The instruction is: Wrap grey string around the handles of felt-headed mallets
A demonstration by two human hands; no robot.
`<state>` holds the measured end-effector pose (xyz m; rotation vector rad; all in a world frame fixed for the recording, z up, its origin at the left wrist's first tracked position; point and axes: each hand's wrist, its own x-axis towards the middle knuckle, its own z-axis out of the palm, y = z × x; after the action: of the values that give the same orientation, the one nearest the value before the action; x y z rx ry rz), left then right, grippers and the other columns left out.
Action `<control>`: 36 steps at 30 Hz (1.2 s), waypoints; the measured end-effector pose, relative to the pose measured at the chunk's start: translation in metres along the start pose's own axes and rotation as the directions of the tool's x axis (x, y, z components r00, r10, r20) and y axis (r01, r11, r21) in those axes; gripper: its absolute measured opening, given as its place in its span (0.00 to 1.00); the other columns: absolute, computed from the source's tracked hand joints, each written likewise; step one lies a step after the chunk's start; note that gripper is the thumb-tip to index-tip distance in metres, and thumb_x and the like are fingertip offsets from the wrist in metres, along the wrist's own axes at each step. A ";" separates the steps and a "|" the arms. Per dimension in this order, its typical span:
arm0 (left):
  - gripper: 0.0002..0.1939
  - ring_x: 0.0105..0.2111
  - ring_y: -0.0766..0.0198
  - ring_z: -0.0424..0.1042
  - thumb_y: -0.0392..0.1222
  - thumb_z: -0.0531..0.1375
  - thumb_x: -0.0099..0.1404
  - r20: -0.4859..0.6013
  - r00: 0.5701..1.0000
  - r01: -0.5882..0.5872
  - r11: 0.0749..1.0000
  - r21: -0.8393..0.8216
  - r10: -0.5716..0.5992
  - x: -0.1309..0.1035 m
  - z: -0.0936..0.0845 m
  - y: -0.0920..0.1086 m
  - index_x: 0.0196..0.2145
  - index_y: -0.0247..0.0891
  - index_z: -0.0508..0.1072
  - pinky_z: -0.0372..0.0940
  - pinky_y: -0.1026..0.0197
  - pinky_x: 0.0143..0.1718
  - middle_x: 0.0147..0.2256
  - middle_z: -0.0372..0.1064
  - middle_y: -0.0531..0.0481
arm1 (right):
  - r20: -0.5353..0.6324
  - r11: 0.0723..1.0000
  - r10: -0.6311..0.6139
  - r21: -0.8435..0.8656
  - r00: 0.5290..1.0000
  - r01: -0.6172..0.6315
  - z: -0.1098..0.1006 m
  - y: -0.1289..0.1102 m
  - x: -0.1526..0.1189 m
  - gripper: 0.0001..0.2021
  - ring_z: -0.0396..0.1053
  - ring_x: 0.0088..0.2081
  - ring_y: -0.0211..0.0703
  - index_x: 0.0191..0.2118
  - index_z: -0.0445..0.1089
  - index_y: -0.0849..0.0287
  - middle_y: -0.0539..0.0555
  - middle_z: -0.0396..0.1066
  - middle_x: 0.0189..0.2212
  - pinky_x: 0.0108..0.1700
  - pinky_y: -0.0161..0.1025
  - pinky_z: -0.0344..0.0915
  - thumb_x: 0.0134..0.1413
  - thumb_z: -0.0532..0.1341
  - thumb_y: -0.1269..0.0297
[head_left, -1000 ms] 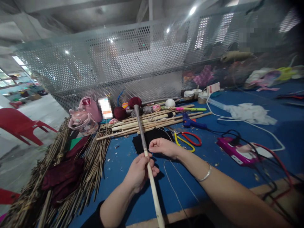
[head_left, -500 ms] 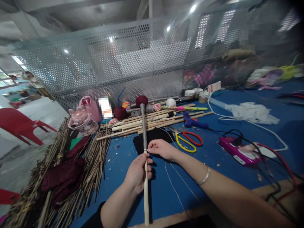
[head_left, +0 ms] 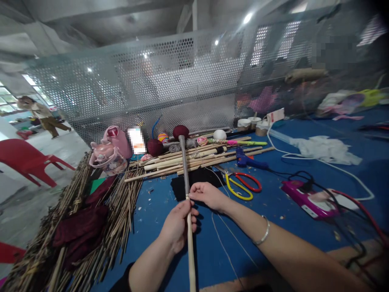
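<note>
My left hand (head_left: 179, 223) is wrapped around a long pale wooden stick (head_left: 191, 259). Grey wrapping covers the stick's upper half, and a dark red ball (head_left: 181, 132) sits at its far end. At the lower end of the grey part, my right hand (head_left: 208, 194) pinches what looks like thin string against the stick, its tip hidden by the fingers. A loose length of pale string (head_left: 226, 251) trails from beneath this hand toward the table's near edge. Under the stick's grey part lies black cloth (head_left: 178, 186), with yellow-and-red-handled scissors (head_left: 240, 186) to its right.
Wooden sticks (head_left: 164, 164) and yarn balls lie across the back. Right of the hands are a blue glue gun (head_left: 252, 161), a purple power strip (head_left: 306, 200) and cables. Bundled twigs (head_left: 118, 227) with maroon cloth (head_left: 82, 227) lie left. A perforated metal screen (head_left: 121, 97) stands behind.
The view has shifted slightly, and the stick's near end now slants a little more to the right. Both hands keep their hold. A person in the left background has stepped left.
</note>
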<state>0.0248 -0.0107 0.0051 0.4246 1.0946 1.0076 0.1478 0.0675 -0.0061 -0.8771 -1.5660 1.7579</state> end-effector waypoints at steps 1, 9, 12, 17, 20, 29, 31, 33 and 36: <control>0.10 0.16 0.76 0.57 0.45 0.55 0.59 0.023 0.999 0.046 0.999 -0.022 -0.046 -0.001 0.000 0.002 0.35 0.36 0.63 0.56 0.71 0.17 0.22 0.59 0.56 | 0.012 1.000 -0.005 0.022 1.000 0.005 0.001 -0.001 -0.001 0.15 0.61 0.22 0.32 0.25 0.63 0.64 0.48 0.65 0.19 0.27 0.32 0.54 0.40 0.64 0.57; 0.14 0.12 0.80 0.41 0.50 0.55 0.58 -0.031 1.000 -0.007 0.990 -0.144 0.003 -0.012 0.007 0.000 0.27 0.37 0.58 0.35 0.74 0.11 0.18 0.46 0.61 | 0.050 0.999 -0.006 0.051 0.999 0.003 0.007 -0.005 -0.002 0.13 0.57 0.22 0.29 0.26 0.64 0.64 0.47 0.63 0.19 0.25 0.30 0.51 0.42 0.63 0.59; 0.14 0.13 0.80 0.43 0.47 0.59 0.55 -0.046 0.990 -0.136 0.986 -0.092 0.132 -0.009 0.007 -0.005 0.26 0.37 0.57 0.38 0.75 0.11 0.21 0.52 0.60 | 0.035 1.000 0.008 0.027 0.999 -0.009 0.005 -0.005 -0.002 0.12 0.51 0.19 0.28 0.27 0.64 0.64 0.44 0.59 0.17 0.22 0.30 0.46 0.42 0.63 0.60; 0.09 0.15 0.79 0.53 0.42 0.57 0.58 -0.058 0.993 -0.108 0.990 -0.086 0.103 -0.007 0.004 -0.005 0.30 0.36 0.60 0.53 0.73 0.15 0.24 0.60 0.56 | 0.039 1.000 0.013 0.000 0.999 -0.013 0.001 -0.007 -0.003 0.11 0.56 0.21 0.29 0.27 0.65 0.65 0.46 0.62 0.19 0.25 0.30 0.50 0.42 0.63 0.61; 0.07 0.15 0.78 0.54 0.42 0.54 0.60 -0.041 0.999 -0.035 0.990 -0.138 0.030 -0.010 0.005 -0.002 0.35 0.37 0.61 0.56 0.72 0.16 0.23 0.59 0.56 | 0.051 1.000 -0.001 -0.001 0.999 0.001 0.001 -0.007 -0.003 0.11 0.61 0.24 0.32 0.27 0.64 0.65 0.49 0.66 0.22 0.29 0.32 0.54 0.43 0.62 0.61; 0.12 0.12 0.81 0.44 0.47 0.56 0.58 -0.102 0.988 -0.132 0.982 -0.139 0.118 -0.010 0.007 -0.004 0.28 0.36 0.59 0.38 0.75 0.10 0.22 0.53 0.59 | 0.022 0.992 -0.002 -0.123 1.000 0.005 0.001 -0.005 -0.002 0.11 0.50 0.19 0.28 0.27 0.64 0.64 0.44 0.57 0.16 0.21 0.30 0.45 0.44 0.61 0.60; 0.10 0.13 0.80 0.47 0.44 0.56 0.59 -0.115 0.984 -0.152 0.982 -0.111 0.139 -0.009 0.008 -0.006 0.28 0.36 0.59 0.43 0.75 0.10 0.23 0.56 0.58 | 0.007 0.992 -0.007 -0.128 1.000 0.008 0.000 -0.005 -0.002 0.10 0.51 0.19 0.28 0.27 0.64 0.64 0.44 0.58 0.17 0.22 0.30 0.46 0.44 0.61 0.60; 0.08 0.14 0.79 0.52 0.42 0.55 0.60 -0.109 0.987 -0.126 0.985 -0.119 0.114 -0.009 0.008 -0.007 0.29 0.35 0.61 0.52 0.74 0.13 0.23 0.57 0.56 | 0.006 0.994 -0.008 -0.110 1.000 0.009 0.000 -0.005 -0.002 0.11 0.53 0.19 0.29 0.27 0.64 0.64 0.45 0.60 0.18 0.23 0.30 0.48 0.44 0.61 0.61; 0.08 0.14 0.79 0.53 0.42 0.52 0.62 -0.032 0.999 -0.042 0.974 -0.221 0.035 -0.010 0.008 -0.003 0.33 0.34 0.63 0.53 0.74 0.15 0.21 0.55 0.57 | 0.043 1.000 -0.002 -0.026 0.999 0.004 0.002 -0.006 -0.003 0.12 0.60 0.23 0.32 0.27 0.64 0.65 0.49 0.65 0.20 0.28 0.32 0.54 0.43 0.62 0.60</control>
<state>0.0325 -0.0191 0.0120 0.2519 0.9888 1.1595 0.1477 0.0648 0.0006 -0.8544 -1.6207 1.7685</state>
